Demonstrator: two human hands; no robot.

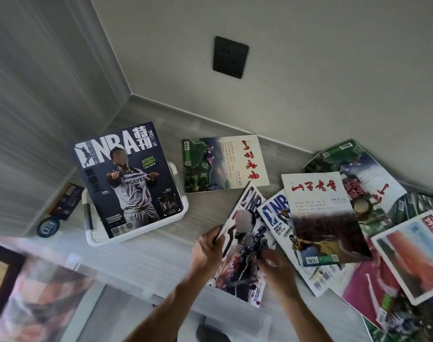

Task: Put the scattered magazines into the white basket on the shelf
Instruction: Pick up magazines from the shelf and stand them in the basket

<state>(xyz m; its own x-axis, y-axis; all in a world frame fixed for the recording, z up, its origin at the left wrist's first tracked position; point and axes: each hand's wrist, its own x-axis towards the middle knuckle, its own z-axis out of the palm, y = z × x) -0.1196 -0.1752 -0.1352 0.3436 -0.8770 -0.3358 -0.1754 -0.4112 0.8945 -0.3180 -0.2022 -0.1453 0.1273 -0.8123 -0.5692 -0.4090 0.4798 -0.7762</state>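
Across the middle of the frame runs a pale grey wood-grain shelf point(205, 213), meeting a plain off-white wall where a black socket plate point(230, 57) sits upper centre. At upper left, a ribbed grey panel point(38, 82) forms the corner of the room. On the shelf at centre left stands the white basket point(178, 193), with a dark NBA magazine point(123, 181) propped in it, cover facing up. Left of the basket lie a small dark card point(66, 201) and a round dark badge point(47, 227). A green-and-white magazine with red script point(225, 164) lies flat at centre, apart from the rest. Toward the right, several magazines overlap in a loose heap point(358, 218). At lower centre both hands hold a basketball magazine point(245, 245) tilted off the shelf: the left hand point(207, 250) has its fingers pinching the left edge, and the right hand point(276, 264), blurred, grips the right side. Blurred pale furniture fills the lower left.
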